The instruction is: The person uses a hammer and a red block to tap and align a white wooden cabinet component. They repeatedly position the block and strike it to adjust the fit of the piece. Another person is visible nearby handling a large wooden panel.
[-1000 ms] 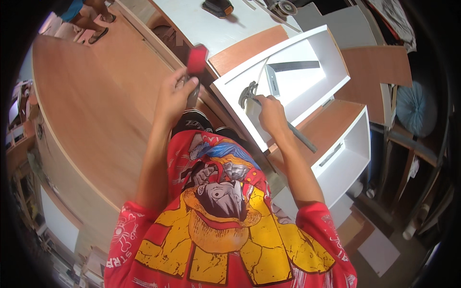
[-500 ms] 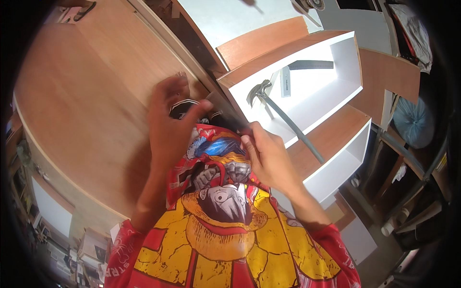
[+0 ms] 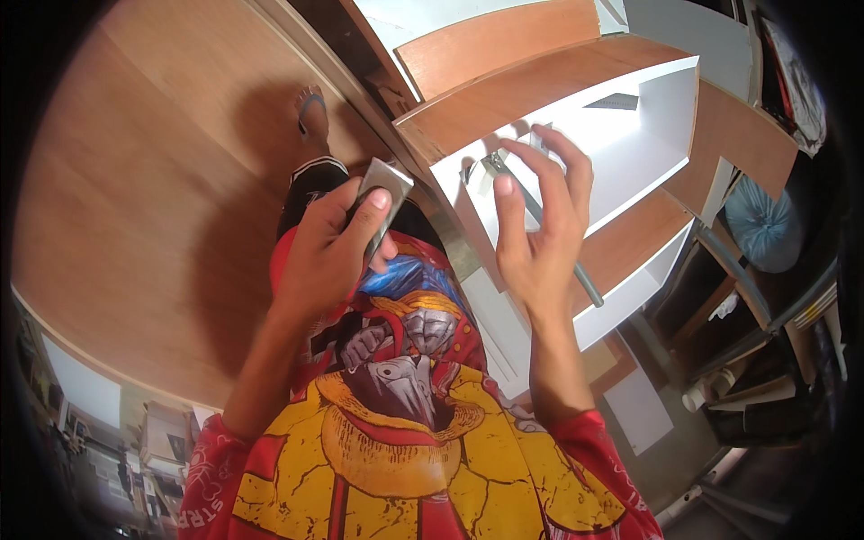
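My left hand (image 3: 326,243) is closed around a flat grey metal piece (image 3: 389,184), thumb on its face; its exact kind does not show. To the right, my right hand (image 3: 544,225) is raised and holds nothing, its fingers spread and curved. Behind that hand a claw hammer (image 3: 587,283) rests across a white-lined wooden box (image 3: 643,144); the fingers hide part of its head and handle. A dark ruler-like blade (image 3: 615,102) lies inside the box, and my right fingers cover whatever is beside it.
A broad wooden panel (image 3: 153,189) fills the left side. Below the first box stands a second white-lined wooden box (image 3: 643,265). A loose wooden board (image 3: 495,45) lies behind them. At far right are a blue bundle (image 3: 763,220) and several grey bars. My sandalled foot (image 3: 310,112) rests ahead.
The grey metal piece has passed from my right hand to my left, which has closed on it. My right hand has moved up and right, opening in front of the hammer.
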Demonstrator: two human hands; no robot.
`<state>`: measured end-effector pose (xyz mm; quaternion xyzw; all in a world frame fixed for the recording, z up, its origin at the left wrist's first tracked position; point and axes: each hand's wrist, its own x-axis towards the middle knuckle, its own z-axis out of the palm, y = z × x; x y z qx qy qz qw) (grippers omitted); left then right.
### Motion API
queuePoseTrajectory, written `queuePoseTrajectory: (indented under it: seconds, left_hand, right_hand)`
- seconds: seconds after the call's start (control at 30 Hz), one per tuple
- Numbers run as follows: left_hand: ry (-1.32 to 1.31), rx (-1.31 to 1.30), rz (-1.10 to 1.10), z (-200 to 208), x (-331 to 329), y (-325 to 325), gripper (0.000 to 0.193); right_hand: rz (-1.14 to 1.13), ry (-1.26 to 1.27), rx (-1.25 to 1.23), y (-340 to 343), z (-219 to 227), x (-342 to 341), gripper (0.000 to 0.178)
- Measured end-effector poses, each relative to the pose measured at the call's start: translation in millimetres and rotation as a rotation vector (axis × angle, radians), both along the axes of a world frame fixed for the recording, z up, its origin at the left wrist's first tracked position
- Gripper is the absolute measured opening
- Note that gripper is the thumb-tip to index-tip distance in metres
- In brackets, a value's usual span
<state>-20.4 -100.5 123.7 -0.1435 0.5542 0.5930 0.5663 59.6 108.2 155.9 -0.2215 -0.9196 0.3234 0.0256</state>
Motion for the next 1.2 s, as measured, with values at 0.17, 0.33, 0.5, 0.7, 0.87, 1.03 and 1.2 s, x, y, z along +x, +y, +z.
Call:
queuePoseTrajectory:
  seconds: [0.17,0.33,0.5,0.7,0.87,1.03,1.2]
  left_hand:
    - [0.009,0.018,-0.064,-36,7,5,0.028]
    - [0.089,0.238,-0.049,-45,9,15,0.022]
    - [0.1,0.238,0.009,-41,14,18,0.022]
    - [0.064,0.202,0.007,-38,13,15,0.02]
    - [0.053,0.192,0.02,-38,14,14,0.019]
    - [0.076,0.191,0.044,-37,15,14,0.019]
    - [0.04,0.166,0.042,-33,13,12,0.018]
  right_hand:
    - [0.103,0.072,0.031,0,-46,2,0.023]
    - [0.105,0.087,0.037,-12,-61,4,0.021]
    - [0.131,0.057,0.052,-13,-61,3,0.019]
    - [0.139,0.046,0.072,-14,-63,2,0.016]
    - [0.132,0.05,0.071,-17,-65,2,0.014]
    - [0.146,0.039,0.067,-18,-65,2,0.028]
    - [0.143,0.047,0.058,-21,-66,1,0.027]
